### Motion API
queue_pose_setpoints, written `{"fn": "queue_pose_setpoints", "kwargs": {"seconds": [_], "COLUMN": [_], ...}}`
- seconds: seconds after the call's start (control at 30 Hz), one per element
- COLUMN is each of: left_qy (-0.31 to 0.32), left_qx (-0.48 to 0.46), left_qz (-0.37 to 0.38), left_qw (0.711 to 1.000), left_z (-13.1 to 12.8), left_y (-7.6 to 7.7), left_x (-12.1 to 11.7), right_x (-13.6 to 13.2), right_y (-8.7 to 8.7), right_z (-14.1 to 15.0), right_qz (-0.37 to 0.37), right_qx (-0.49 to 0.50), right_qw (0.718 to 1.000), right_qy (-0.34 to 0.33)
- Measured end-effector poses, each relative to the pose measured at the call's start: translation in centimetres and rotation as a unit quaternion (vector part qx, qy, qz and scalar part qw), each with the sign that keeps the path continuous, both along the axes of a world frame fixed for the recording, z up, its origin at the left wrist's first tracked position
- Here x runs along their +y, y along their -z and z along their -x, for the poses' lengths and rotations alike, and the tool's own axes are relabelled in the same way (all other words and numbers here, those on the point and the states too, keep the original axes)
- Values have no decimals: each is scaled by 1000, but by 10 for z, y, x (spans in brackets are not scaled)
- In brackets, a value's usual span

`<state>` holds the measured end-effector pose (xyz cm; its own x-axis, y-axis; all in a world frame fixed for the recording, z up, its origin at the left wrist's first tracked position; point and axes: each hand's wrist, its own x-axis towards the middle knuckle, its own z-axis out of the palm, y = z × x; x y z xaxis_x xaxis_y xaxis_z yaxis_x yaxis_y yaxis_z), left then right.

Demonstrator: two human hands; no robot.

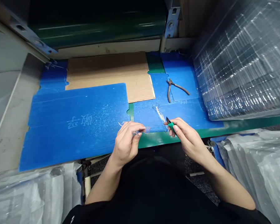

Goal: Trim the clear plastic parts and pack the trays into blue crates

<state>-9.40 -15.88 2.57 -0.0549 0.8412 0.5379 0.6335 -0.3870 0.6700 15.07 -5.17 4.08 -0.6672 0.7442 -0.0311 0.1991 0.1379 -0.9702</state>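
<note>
My left hand [126,141] is closed on a small clear plastic piece [147,129], pinched between thumb and fingers above the front edge of the blue sheet [60,130]. Its full shape is partly hidden by the fingers. In my right hand [188,137] is a green utility knife [171,125], its dark blade pointing up and away from me. The blade and the plastic piece are apart. Just beyond the knife lie thin clear plastic scraps [160,114]. A pair of cutting pliers [174,88] rests farther back on the blue surface, handles spread.
Brown cardboard [109,73] lies behind the blue sheet. A tall stack of clear plastic trays [245,62] stands at the right. A dark green roller [100,28] spans the back. Bagged white bundles [35,196] sit low at the left, with similar bundles [259,165] at the right.
</note>
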Motion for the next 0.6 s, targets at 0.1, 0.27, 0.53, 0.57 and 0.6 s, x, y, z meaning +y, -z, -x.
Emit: {"fn": "queue_pose_setpoints", "kwargs": {"seconds": [0.1, 0.27, 0.53, 0.57, 0.6], "left_qy": [-2, -7, -10, -12, -14], "left_qx": [64, 150, 229, 236, 242], "left_qz": [-22, -29, -47, -50, -52], "left_qw": [998, 988, 972, 970, 969], "left_z": [-2, -5, -7, -7, -7], "left_y": [-5, -9, -15, -16, -17], "left_x": [1, 5, 8, 8, 8], "right_x": [-3, -4, -9, -9, -10], "right_y": [5, 4, -18, -20, -22], "right_z": [2, 3, -9, -10, -11], "right_qz": [14, -139, -291, -312, -330], "right_qx": [-6, -37, -70, -82, -92], "right_qw": [999, 989, 951, 942, 935], "right_qy": [29, 23, -82, -87, -88]}}
